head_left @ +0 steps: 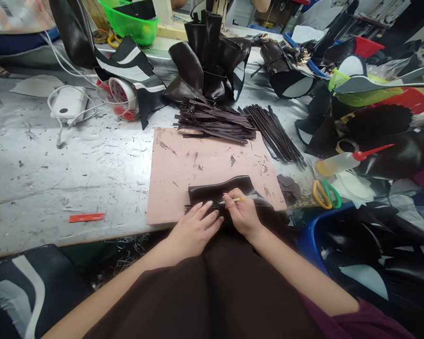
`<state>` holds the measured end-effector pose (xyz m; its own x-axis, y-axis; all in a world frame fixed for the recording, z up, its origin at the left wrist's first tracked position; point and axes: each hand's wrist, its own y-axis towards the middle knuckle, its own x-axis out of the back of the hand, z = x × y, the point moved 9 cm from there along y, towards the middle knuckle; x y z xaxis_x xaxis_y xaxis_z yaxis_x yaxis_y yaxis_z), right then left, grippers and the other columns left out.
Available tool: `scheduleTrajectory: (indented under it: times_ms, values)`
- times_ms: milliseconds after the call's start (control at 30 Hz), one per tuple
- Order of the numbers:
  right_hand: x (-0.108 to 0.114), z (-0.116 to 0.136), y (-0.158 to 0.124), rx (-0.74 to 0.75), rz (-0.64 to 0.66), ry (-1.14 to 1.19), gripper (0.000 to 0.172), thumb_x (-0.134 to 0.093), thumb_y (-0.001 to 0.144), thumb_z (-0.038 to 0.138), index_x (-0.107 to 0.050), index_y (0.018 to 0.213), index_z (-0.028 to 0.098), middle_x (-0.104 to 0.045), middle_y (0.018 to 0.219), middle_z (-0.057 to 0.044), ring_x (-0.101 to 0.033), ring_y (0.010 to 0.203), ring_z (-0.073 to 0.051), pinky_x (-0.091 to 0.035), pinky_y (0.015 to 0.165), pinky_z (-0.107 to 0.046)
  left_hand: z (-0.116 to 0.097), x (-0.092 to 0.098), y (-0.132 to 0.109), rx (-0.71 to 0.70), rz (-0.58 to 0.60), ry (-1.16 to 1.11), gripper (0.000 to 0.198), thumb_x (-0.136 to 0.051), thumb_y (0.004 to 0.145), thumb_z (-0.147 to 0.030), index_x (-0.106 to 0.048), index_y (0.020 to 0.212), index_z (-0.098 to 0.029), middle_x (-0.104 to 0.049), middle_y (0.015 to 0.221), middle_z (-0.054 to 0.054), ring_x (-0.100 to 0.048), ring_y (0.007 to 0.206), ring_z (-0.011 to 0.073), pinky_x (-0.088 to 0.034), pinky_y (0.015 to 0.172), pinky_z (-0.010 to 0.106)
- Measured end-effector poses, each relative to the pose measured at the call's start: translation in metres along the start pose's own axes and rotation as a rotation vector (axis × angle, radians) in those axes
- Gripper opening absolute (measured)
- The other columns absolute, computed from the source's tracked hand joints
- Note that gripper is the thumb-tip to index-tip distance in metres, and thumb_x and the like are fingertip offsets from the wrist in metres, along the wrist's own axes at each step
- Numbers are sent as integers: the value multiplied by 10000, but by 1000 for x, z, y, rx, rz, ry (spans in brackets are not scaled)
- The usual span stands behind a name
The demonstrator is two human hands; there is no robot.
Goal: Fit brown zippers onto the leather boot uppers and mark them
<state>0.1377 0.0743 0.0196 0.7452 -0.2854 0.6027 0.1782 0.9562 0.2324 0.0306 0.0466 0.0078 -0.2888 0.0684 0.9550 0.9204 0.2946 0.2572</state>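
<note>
A dark brown leather piece with a rolled upper edge lies across the front of a pink board. My left hand rests on its near part, fingers stretched out and flat. In my right hand is a slim pen-like tool with a yellowish section, pinched between thumb and fingers. Its pointed end is close to the leather near my left fingertips; whether it touches, I cannot tell. Behind the leather, a heap of dark zippers or strips lies over the board's far edge.
Dark thin strips lie right of the heap. Boot-like leather pieces stand behind. Scissors and a red-nozzled bottle are at right, above a blue tub. An orange-red flat tool and a white power box sit left.
</note>
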Motion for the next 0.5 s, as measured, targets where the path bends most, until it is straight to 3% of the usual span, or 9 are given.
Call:
scheduleTrajectory:
  times_ms: [500]
  values:
    - [1, -1, 2, -19, -9, -22, 251, -383, 866, 298, -435, 635, 212, -472, 552, 24, -477, 497, -112, -376, 511, -237, 0, 0, 0, -2, 0, -8, 382, -402, 820, -148, -523, 1183, -152, -575, 1171, 51, -412, 1187, 284, -308, 999, 421]
